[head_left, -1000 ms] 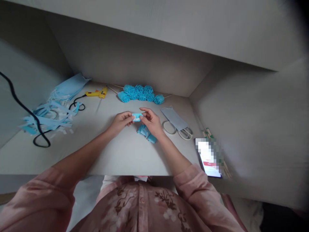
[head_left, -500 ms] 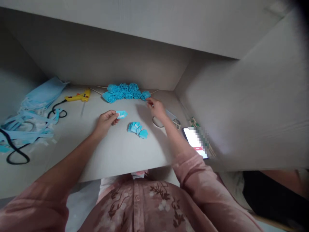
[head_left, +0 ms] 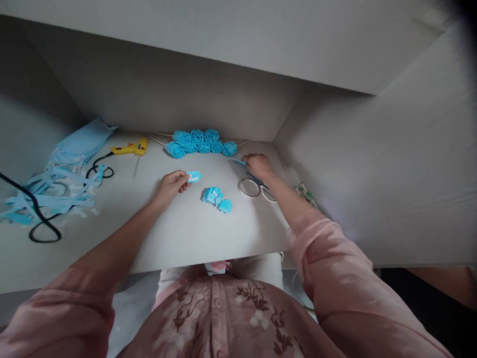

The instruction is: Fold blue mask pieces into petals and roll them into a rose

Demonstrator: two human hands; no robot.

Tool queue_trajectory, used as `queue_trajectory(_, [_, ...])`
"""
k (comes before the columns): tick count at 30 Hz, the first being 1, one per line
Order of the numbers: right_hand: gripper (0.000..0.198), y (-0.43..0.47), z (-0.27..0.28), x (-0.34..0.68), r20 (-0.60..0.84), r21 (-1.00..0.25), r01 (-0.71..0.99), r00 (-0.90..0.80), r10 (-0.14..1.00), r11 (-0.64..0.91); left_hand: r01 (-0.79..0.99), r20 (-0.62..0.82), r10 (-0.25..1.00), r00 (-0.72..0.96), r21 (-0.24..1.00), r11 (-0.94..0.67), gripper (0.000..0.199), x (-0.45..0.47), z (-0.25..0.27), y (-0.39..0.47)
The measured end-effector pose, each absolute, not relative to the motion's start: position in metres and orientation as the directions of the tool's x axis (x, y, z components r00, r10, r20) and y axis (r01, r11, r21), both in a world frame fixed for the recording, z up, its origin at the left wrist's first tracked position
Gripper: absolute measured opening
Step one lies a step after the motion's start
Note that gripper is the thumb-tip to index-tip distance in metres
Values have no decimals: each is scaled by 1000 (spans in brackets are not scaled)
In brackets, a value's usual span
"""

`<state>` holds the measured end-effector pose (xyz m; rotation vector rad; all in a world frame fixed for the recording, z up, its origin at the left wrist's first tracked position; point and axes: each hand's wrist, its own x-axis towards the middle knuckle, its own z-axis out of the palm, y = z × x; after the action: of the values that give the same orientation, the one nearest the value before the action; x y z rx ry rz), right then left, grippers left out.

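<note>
My left hand (head_left: 172,188) pinches a small cut piece of blue fabric (head_left: 195,177) with a white patch on it, above the table. My right hand (head_left: 260,165) has its fingertips closed on the edge of a flat light-blue piece (head_left: 238,161); the rest of it is hidden. Just below that hand lie scissors (head_left: 249,188), partly covered by the wrist. Between my hands sits a small pile of cut blue pieces (head_left: 212,195), with a rounded blue piece (head_left: 225,206) beside it. Behind them is a cluster of blue fabric roses (head_left: 204,147) on thin sticks.
A yellow glue gun (head_left: 130,149) with a black cord (head_left: 44,219) stands at the left. Behind the cord are stacked blue face masks (head_left: 84,141) and a heap of cut scraps (head_left: 52,196). Green-and-pale sticks (head_left: 306,194) lie by the right wall, partly behind my arm.
My right hand has moved right, away from the roses, and closed on the light-blue piece near the scissors. The left hand still holds its piece. The phone is now hidden by my arm.
</note>
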<state>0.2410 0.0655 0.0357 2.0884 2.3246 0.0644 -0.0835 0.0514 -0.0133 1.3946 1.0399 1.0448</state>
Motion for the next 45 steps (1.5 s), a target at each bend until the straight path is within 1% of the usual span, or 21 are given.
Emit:
queue_trajectory(2, [40,67,41,249,11,12,987,-162,987,162,52,54,968,247,996,-69,32,-84,-13,51])
queue_trajectory(5, [45,65,45,260,-21,-38,977,-209,978,208,59,60,968,244,995,-77,30,-84,-14,52])
queue_trajectory(9, [39,53,48,267,12,-136,978,-160,987,160,113,67,978,198,989,-91,26,-86,-18,55])
queue_trajectory(11, [33,43,50,266,-32,-157,979,-136,990,129,160,84,981,173,981,-112,23,-87,-22,57])
queue_trajectory(14, [27,30,52,262,-125,-126,987,-114,986,98,211,116,979,166,966,-150,20,-88,-25,59])
queue_trajectory(19, [27,15,52,259,-172,-83,994,-80,982,66,235,110,983,149,962,-143,19,-88,-23,58])
queue_trajectory(22, [28,8,49,258,-207,-67,995,-92,974,80,246,111,981,160,958,-148,21,-89,-23,58])
queue_trajectory(24, [30,5,44,255,-192,-56,991,-127,973,119,253,105,980,166,956,-146,21,-90,-24,59])
queue_trajectory(27, [34,2,37,248,-95,-17,982,-191,977,190,272,117,977,179,948,-163,20,-91,-28,60])
queue_trajectory(30, [29,-2,35,238,-7,-2,983,-185,983,185,335,146,972,184,921,-201,23,-93,-29,61])
queue_trajectory(32, [28,-7,35,234,-30,-31,985,-168,985,167,406,220,963,157,875,-266,24,-95,-28,62])
queue_trajectory(34, [29,-13,35,233,-113,-61,985,-169,979,163,473,364,926,102,801,-367,24,-98,-25,64])
queue_trajectory(36, [24,-21,33,234,-171,-86,984,-171,970,159,509,510,858,55,725,-464,28,-98,-18,62])
queue_trajectory(38, [18,-27,32,235,-140,-160,978,-159,977,136,505,585,809,66,679,-532,31,-94,-8,55])
queue_trajectory(39, [18,-29,33,236,-112,-239,963,-153,982,122,489,596,796,101,667,-562,32,-90,-1,48])
queue_trajectory(41, [20,-34,41,234,-78,-458,881,-176,981,121,429,561,790,249,667,-609,32,-78,15,31])
queue_trajectory(43, [22,-38,55,230,-62,-654,736,-278,958,172,368,500,756,423,667,-647,36,-63,33,13])
queue_trajectory(45, [22,-43,73,222,-19,-728,636,-391,920,255,327,450,698,557,654,-682,39,-48,49,-1])
